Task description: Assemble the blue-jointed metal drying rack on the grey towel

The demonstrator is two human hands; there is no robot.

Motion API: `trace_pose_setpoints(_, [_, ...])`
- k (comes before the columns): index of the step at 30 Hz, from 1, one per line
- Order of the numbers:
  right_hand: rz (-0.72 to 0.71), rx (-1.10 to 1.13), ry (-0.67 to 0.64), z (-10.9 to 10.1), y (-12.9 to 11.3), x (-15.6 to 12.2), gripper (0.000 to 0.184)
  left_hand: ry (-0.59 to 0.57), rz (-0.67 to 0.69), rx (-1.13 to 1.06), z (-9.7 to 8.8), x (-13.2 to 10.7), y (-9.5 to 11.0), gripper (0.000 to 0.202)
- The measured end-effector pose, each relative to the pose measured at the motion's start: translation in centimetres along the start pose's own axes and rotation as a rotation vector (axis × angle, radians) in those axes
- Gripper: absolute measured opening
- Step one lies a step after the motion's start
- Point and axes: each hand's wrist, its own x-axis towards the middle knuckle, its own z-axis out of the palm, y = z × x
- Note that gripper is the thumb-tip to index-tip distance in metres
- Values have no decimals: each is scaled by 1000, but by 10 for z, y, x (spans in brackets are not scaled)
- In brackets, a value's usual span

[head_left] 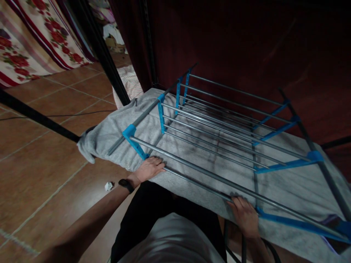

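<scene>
Left grip (150, 168) is curled over the lower front rail (197, 183) beside a blue bracket (138, 147), thumb hidden; right grip (244, 215) is closed round the same rail near its other end. Judgement: even pressure at both ends, fingertips clear of the bracket joints, should limit twisting. The metal rack (219, 125) rests on a grey blanket (109, 129), its front near the blanket's front edge. Dark red cloth (233, 36) restricts the rear; a black post (102, 54) stands left, with tiled floor (55, 157) beyond.
</scene>
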Motion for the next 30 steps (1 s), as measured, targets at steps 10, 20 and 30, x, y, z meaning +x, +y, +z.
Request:
trace_pose_setpoints(10, [-2, 6, -5, -2, 2, 1, 31, -15, 8, -10, 1, 1, -1, 38])
trace_pose_setpoints(20, [72, 96, 50, 3, -10, -3, 35, 78, -9, -37, 0, -1, 1, 34])
trace_pose_setpoints(30, [26, 95, 26, 5, -37, 22, 25, 25, -3, -22, 0, -2, 1, 38])
